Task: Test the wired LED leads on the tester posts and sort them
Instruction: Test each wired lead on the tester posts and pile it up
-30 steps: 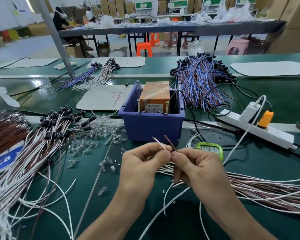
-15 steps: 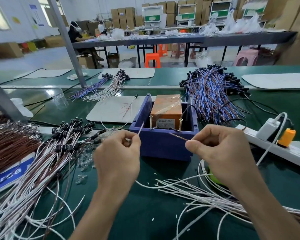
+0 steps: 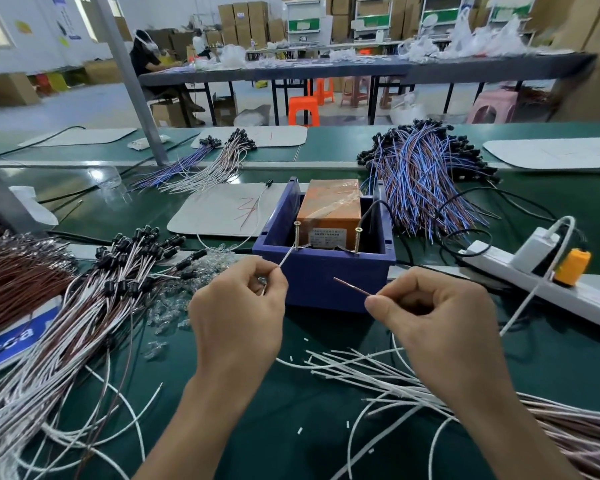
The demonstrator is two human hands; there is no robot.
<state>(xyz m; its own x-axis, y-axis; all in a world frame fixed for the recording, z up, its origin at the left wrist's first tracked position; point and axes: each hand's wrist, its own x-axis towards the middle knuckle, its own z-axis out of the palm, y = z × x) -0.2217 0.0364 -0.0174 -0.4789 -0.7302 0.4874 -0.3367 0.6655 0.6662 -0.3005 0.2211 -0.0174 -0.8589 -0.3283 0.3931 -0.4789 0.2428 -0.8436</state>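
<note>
Two screw posts [image 3: 297, 235] are counted in one blue bin [image 3: 323, 278] at twelve o'clock, with one orange box [image 3: 329, 206]; one power strip [image 3: 499, 266] at two o'clock; one white lead end [image 3: 286, 259], one brown lead end [image 3: 352, 286].

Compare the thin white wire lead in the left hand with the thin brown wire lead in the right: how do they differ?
The thin white wire lead slants up-right, the thin brown wire lead up-left. The white lead's tip seems to meet the left brass screw post; the brown lead's tip hangs short of the right brass screw post. Both are pinched, by left hand and right hand.
</note>
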